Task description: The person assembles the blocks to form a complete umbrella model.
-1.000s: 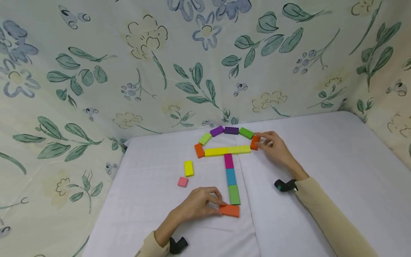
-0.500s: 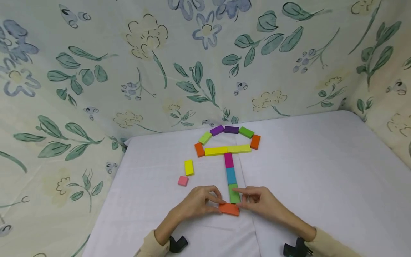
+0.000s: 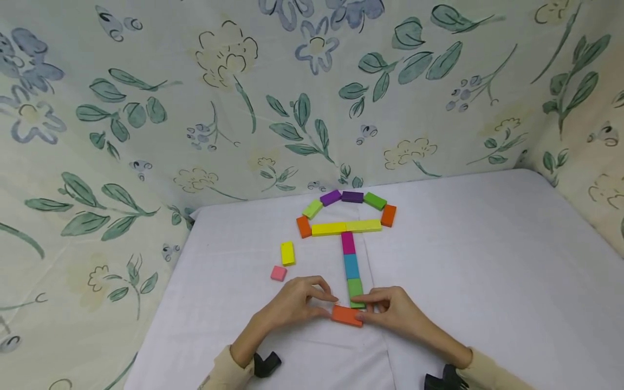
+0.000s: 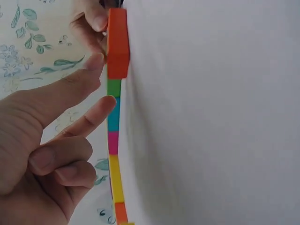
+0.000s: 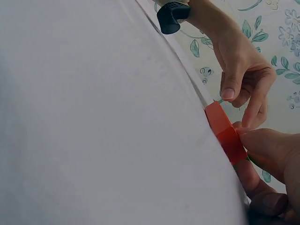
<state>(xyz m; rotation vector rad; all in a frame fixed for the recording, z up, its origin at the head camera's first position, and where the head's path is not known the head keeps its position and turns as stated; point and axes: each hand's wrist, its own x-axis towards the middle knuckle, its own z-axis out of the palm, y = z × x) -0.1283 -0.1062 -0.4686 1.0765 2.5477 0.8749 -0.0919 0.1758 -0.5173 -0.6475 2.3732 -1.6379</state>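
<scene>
In the head view an orange block (image 3: pixel 346 316) lies crosswise at the near end of a column of a green block (image 3: pixel 355 290), a blue block (image 3: pixel 351 266) and a magenta block (image 3: pixel 348 242). My right hand (image 3: pixel 397 311) pinches the orange block's right end with its thumb, the index finger reaching over the green block's near end. To the left, my left hand (image 3: pixel 297 303) holds nothing; its thumb and index finger are parted close to the orange block's left end. The left wrist view shows a gap between these fingertips and the orange block (image 4: pixel 117 44).
Two yellow blocks (image 3: pixel 329 229) form a bar atop the column, under an arch of orange, green and purple blocks (image 3: pixel 352 197). A loose yellow block (image 3: pixel 287 253) and a small pink block (image 3: pixel 279 273) lie left on the white cloth (image 3: pixel 478 244). Floral fabric (image 3: pixel 312 108) hangs behind.
My right hand has left the orange block at the arch's right end and come down to the near orange block. My left hand has let go of that near block, which is now slightly tilted.
</scene>
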